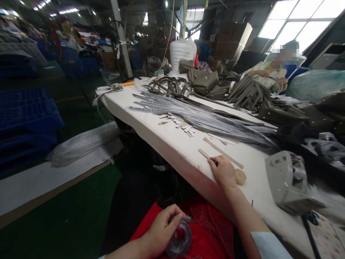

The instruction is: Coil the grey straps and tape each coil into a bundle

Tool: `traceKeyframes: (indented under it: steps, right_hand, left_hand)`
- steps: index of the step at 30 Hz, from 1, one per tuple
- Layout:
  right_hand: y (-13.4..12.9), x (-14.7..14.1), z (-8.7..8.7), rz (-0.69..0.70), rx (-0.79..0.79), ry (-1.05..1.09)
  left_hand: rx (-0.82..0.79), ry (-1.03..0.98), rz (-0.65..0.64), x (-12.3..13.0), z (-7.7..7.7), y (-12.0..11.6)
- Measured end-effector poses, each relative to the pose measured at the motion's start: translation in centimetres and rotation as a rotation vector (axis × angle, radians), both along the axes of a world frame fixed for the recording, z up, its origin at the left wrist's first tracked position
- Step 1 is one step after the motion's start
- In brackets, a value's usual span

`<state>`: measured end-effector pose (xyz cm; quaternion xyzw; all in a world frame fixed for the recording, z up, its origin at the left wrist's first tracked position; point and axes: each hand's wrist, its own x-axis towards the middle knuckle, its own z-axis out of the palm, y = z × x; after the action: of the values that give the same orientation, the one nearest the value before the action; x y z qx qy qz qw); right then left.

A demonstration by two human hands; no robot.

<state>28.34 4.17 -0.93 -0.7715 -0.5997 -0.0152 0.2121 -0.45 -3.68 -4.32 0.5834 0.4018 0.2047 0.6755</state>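
My left hand (164, 226) is closed around a coiled strap (184, 241), greyish and shiny like clear plastic wrap, above my red apron (145, 221). A short flat end of the coil sticks out past the thumb. My right hand (222, 171) rests at the table's near edge, fingers curled on the end of a short beige strip (203, 153). Its fingertips are partly hidden. A longer beige strip (223, 153) lies just beyond it. Beside the right wrist sits a small round yellowish disc (240, 176).
Plastic-wrapped grey straps (194, 113) stretch across the white table (172, 144), with paper scraps (185, 127) before them. A white tape-dispenser-like machine (285, 180) stands at right. Dark olive bags (205, 82) lie behind. A co-worker (283, 68) sits across. Blue pallets (27, 111) are at left.
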Motion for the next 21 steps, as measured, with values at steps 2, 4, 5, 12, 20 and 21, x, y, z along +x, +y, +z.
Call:
traceKeyframes:
  steps: [2,4,5,12,20,21]
  right_hand:
    - [0.1,0.0,0.0,-0.007,-0.005,0.008]
    - [0.2,0.0,0.2,-0.017,-0.015,0.016]
    - [0.2,0.1,0.3,-0.023,-0.022,0.017]
    - [0.8,0.0,0.9,-0.038,-0.111,-0.058]
    - [1.0,0.5,1.7,-0.001,-0.167,-0.041]
    - [0.8,0.7,1.8,0.01,-0.178,-0.023]
  left_hand:
    - [0.0,0.006,0.003,0.0,-0.1,0.1]
    - [-0.004,0.008,0.0,0.1,-0.1,0.1]
    - [-0.006,0.01,-0.002,0.1,0.0,0.2]
    - [0.045,0.059,-0.016,0.3,0.3,0.4]
    - [0.012,0.039,-0.001,0.0,0.2,0.3]
    - [-0.007,0.033,0.001,0.0,0.2,0.4]
